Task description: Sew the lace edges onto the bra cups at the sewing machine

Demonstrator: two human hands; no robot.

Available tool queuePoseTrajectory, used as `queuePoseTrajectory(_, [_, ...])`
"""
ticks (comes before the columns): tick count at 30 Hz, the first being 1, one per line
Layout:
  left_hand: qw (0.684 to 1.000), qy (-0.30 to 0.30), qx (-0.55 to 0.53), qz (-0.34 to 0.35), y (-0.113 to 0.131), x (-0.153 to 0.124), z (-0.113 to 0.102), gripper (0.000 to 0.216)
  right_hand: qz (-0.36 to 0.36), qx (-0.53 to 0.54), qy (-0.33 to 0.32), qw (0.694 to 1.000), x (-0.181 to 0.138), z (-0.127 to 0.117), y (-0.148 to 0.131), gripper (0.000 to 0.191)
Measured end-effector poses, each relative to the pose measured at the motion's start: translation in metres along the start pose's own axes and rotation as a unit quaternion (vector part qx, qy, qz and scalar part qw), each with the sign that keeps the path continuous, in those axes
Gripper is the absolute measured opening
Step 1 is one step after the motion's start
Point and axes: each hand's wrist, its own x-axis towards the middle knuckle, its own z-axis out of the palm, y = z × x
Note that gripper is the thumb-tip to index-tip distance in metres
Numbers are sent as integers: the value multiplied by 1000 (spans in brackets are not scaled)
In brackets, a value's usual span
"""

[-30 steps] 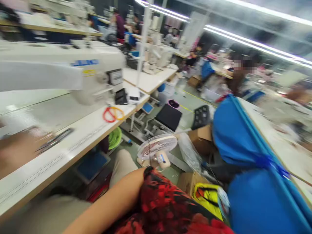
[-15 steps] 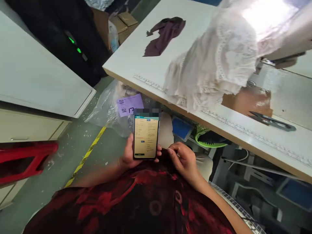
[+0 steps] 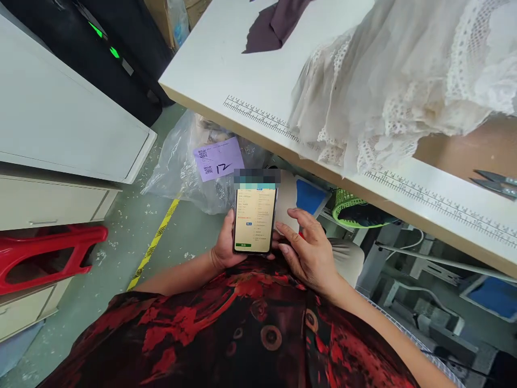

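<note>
My left hand (image 3: pixel 224 245) is wrapped round a smartphone (image 3: pixel 254 220) with a lit yellowish screen, held upright above my lap. Beside the phone's right edge my right hand (image 3: pixel 309 249) hovers with its fingers stretched out and slightly spread, the fingertips touching or nearly touching the phone's side. Both hands are below the front edge of the white sewing table (image 3: pixel 226 64). A white lace garment (image 3: pixel 399 75) lies heaped on that table and hangs over its edge.
A clear plastic bag (image 3: pixel 181 172) with a purple QR label (image 3: pixel 218 159) lies on the floor. A dark purple fabric piece (image 3: pixel 274 27) and scissors (image 3: pixel 495 182) rest on the table. A red stool (image 3: pixel 48 256), a white cabinet (image 3: pixel 60 124) and a green basket (image 3: pixel 355 207) are close by.
The view swung from the workshop aisle down to my lap. Since half a second ago the phone sits slightly higher and my right hand has opened and moved up beside it.
</note>
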Motion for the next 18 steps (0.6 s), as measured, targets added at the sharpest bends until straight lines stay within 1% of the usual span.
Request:
queuePoseTrajectory(5, [1000, 19, 1, -7, 4, 0, 5, 87, -9, -15, -3, 1000, 3, 2, 2, 34])
queuePoseTrajectory(9, [999, 39, -8, 24, 5, -1, 2, 73, -13, -17, -2, 1000, 5, 5, 1, 33])
queuePoseTrajectory(13, [997, 60, -18, 47, 4, -1, -1, 64, -17, -25, -18, 999, 7, 5, -1, 32])
queuePoseTrajectory(16, [996, 69, -22, 46, 4, -1, 2, 64, -12, -36, -23, 999, 7, 4, -3, 32])
queuePoseTrajectory(18, [996, 72, -20, 42, 5, -1, 4, 68, -8, -44, -18, 999, 8, 3, -4, 32])
